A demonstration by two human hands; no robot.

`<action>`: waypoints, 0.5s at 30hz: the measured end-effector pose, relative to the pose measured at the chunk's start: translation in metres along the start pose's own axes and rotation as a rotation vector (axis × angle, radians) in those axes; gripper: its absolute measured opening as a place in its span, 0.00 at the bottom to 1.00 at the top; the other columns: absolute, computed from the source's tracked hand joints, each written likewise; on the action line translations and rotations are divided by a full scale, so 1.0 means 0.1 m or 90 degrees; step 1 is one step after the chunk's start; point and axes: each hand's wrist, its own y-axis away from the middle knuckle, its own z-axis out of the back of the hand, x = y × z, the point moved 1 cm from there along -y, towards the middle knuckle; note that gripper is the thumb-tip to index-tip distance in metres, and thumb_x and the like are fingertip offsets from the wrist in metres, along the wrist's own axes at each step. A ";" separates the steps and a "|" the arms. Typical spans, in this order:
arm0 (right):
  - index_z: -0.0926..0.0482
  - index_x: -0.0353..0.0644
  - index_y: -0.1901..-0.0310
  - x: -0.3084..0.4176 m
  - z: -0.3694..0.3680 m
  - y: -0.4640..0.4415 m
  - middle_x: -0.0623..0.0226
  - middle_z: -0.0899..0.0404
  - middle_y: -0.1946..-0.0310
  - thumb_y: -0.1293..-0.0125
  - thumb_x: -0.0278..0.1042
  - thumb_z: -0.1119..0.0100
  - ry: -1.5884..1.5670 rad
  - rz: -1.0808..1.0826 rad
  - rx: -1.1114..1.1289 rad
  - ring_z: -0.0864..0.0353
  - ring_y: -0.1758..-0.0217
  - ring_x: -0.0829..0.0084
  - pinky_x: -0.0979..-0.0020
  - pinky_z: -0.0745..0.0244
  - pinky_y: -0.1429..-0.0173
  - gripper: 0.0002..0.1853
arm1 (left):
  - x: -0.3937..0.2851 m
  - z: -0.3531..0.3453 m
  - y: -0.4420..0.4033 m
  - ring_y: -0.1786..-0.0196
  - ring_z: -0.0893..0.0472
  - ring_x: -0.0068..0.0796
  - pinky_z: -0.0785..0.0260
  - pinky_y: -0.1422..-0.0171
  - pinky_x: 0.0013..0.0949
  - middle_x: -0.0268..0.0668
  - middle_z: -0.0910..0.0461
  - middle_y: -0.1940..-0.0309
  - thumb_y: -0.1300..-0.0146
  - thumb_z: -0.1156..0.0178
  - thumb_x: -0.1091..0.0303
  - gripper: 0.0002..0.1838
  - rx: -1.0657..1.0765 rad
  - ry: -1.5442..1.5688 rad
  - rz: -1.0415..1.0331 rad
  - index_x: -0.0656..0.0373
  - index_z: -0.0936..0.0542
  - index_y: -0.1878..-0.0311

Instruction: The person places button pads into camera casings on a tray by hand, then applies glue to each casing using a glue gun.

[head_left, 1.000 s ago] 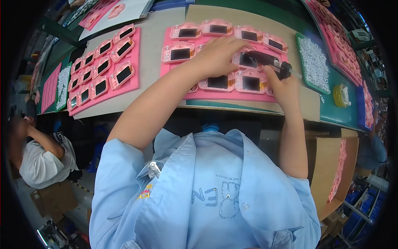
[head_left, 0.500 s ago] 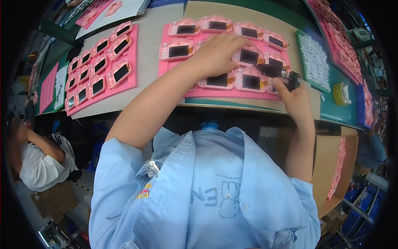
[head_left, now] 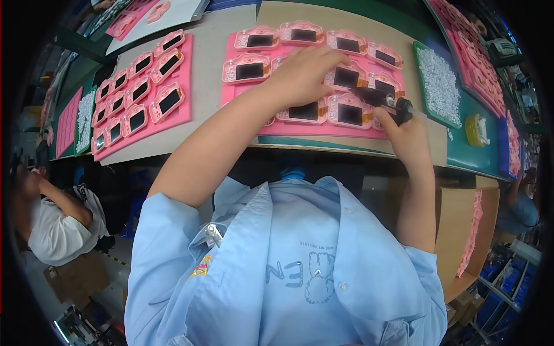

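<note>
My left hand reaches over the pink mat, its thumb and fingers round the left side of a pink case with a dark screen. In my right hand is a dark handheld tool, its dark front end pointing left over the mat's right side, just above another pink case. Several more pink cases with dark screens lie in rows around both hands. Part of the rows is hidden under my left hand and forearm.
A second pink mat with several cases lies to the left. At the right are a green tray of small whitish parts, a yellow container and stacked pink pieces. A cardboard box stands below. A person sits at far left.
My right hand and the tool have moved right and slightly down, away from the case by my left hand. My left hand has stayed nearly in place. Both mats appear shifted slightly left.
</note>
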 end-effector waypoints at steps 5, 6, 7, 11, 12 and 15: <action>0.18 0.34 0.61 -0.04 0.01 -0.01 0.63 0.20 0.78 0.43 0.45 0.34 -0.015 0.022 -0.013 0.25 0.75 0.75 0.70 0.30 0.68 0.20 | 0.02 -0.01 0.00 0.46 0.26 0.41 0.34 0.42 0.41 0.38 0.25 0.52 0.54 0.29 0.67 0.30 -0.006 0.000 -0.007 0.50 0.28 0.45; 0.18 0.34 0.61 -0.03 0.02 -0.02 0.62 0.19 0.77 0.43 0.46 0.34 -0.012 0.003 -0.008 0.25 0.75 0.75 0.70 0.30 0.68 0.20 | 0.02 -0.01 0.00 0.47 0.26 0.41 0.34 0.42 0.41 0.38 0.25 0.52 0.54 0.29 0.67 0.30 -0.005 0.003 -0.009 0.50 0.28 0.45; 0.18 0.34 0.61 -0.02 0.03 -0.02 0.62 0.19 0.77 0.43 0.46 0.34 -0.010 -0.017 -0.004 0.24 0.74 0.75 0.70 0.30 0.68 0.20 | 0.02 -0.01 0.00 0.47 0.26 0.41 0.34 0.43 0.41 0.38 0.25 0.52 0.54 0.29 0.68 0.30 -0.004 0.007 -0.011 0.50 0.28 0.45; 0.19 0.35 0.60 0.03 -0.03 -0.03 0.63 0.19 0.76 0.42 0.46 0.35 0.051 0.037 -0.023 0.24 0.74 0.75 0.70 0.30 0.67 0.19 | 0.04 -0.01 0.00 0.47 0.25 0.41 0.33 0.43 0.41 0.38 0.25 0.53 0.54 0.30 0.69 0.30 0.004 0.025 -0.008 0.50 0.28 0.45; 0.19 0.35 0.60 0.09 -0.03 -0.04 0.64 0.19 0.76 0.41 0.45 0.35 0.070 0.031 -0.017 0.24 0.74 0.75 0.70 0.30 0.67 0.19 | 0.04 -0.01 0.00 0.47 0.25 0.42 0.33 0.43 0.41 0.38 0.25 0.53 0.54 0.30 0.69 0.30 0.007 0.027 -0.005 0.50 0.28 0.44; 0.20 0.35 0.60 0.00 -0.06 -0.13 0.65 0.20 0.77 0.40 0.45 0.36 -0.031 0.035 -0.009 0.24 0.74 0.76 0.71 0.29 0.67 0.19 | 0.02 0.02 -0.02 0.46 0.26 0.43 0.34 0.42 0.41 0.40 0.26 0.51 0.53 0.31 0.69 0.32 0.042 0.023 0.015 0.49 0.29 0.41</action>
